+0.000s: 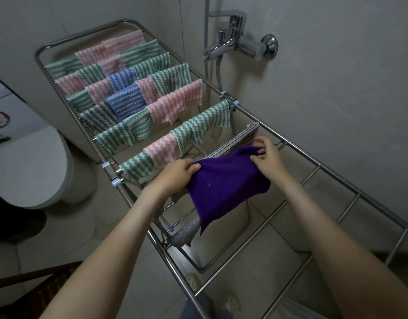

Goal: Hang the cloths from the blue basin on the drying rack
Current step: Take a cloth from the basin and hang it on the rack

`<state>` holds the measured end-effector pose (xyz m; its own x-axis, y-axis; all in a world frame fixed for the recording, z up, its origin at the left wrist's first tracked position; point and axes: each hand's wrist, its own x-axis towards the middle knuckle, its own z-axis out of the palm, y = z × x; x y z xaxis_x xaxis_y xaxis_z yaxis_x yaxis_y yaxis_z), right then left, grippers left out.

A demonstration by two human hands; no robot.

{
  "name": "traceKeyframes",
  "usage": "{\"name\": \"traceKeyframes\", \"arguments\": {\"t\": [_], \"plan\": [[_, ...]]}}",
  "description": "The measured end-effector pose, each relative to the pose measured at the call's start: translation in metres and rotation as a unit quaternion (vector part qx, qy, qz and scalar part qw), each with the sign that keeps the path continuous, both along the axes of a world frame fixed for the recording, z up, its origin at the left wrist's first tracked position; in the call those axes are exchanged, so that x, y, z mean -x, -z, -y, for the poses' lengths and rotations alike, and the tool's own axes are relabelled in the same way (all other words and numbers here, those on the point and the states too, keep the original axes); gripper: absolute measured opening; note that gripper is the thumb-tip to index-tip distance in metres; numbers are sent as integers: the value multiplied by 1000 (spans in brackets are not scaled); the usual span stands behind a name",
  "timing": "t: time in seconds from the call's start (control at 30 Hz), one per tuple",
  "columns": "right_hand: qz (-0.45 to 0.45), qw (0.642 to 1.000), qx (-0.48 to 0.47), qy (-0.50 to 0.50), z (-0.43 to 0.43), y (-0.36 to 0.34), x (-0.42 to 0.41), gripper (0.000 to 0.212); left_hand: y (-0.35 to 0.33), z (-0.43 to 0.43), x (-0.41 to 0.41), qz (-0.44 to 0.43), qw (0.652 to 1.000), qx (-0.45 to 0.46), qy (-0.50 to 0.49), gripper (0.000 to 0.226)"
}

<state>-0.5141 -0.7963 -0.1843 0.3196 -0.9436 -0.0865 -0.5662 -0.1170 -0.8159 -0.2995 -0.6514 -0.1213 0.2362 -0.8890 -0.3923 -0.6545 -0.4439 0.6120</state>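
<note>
Pinching purple cloth (223, 187) along upper edge: left hand (175, 172) gripping one corner, right hand (267, 155) the other. Spreading it taut between drying rack (336, 173) side rails, just beside grey cloth (235, 142), likely for flat, unbunched draping. Rail contact: cannot tell.

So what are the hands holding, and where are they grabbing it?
Both hold the purple cloth by its top edge: the left hand pinches the left corner, the right hand the right corner, over the drying rack.
</note>
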Motion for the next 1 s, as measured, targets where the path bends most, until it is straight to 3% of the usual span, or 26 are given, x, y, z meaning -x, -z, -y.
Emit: {"name": "traceKeyframes", "arguments": {"t": [0.2, 0.37, 0.5, 0.77, 1.0], "plan": [[-76, 990, 86, 76, -4, 4, 13, 50, -1, -1, 6, -159, 986, 3, -51, 32], [42, 974, -95, 202, -4, 3, 20, 38, -10, -2, 15, -259, 964, -7, -66, 28], [70, 959, -209, 178, -4, 3, 25, 22, -18, -5, 19, -302, 950, 1, -77, 25], [45, 980, -188, 55, -15, -8, 35, 13, -23, -9, 9, -309, 946, 7, -100, 30], [77, 979, -168, 86, -15, -22, 37, 12, -30, -9, 8, -346, 929, 27, -128, 28]]}}
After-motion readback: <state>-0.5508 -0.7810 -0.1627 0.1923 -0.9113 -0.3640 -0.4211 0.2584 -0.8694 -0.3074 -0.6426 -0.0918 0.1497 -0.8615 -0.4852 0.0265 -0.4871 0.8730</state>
